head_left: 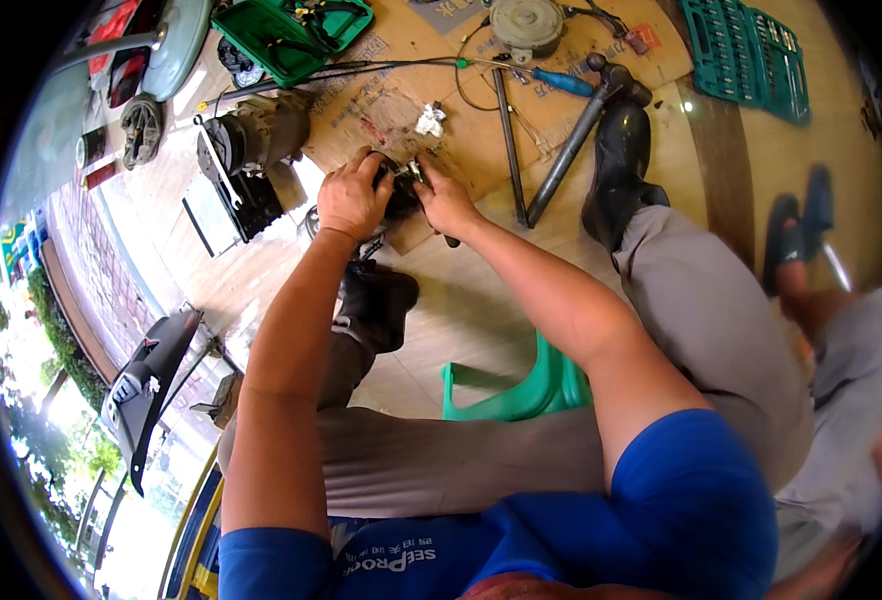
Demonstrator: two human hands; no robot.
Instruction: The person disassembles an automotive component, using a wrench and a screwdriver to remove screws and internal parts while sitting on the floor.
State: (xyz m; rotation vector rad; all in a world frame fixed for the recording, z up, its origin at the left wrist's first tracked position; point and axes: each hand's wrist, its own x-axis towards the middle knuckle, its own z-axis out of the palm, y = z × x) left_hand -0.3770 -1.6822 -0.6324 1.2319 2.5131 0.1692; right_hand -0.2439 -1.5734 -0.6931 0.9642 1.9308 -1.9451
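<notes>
My left hand [354, 195] is closed around a dark metal part [399, 205] held low over the floor, by the edge of the cardboard. My right hand [446, 205] grips a wrench-like tool with a shiny head [415, 171], which meets the top of that part; a dark handle end shows below the palm. Fingers hide much of both pieces, so the exact kind of the dark part cannot be made out. Just beyond my hands lies a crumpled white tissue [430, 120] on the stained cardboard [356, 110].
A hammer [573, 150], a metal bar [509, 145] and a blue-handled screwdriver [561, 82] lie right. Beyond are a round metal part [526, 28], green case [286, 45] and teal socket set [746, 60]. An open-end wrench [223, 165] lies left. Nearby are a green stool [516, 385] and another person's legs [851, 370].
</notes>
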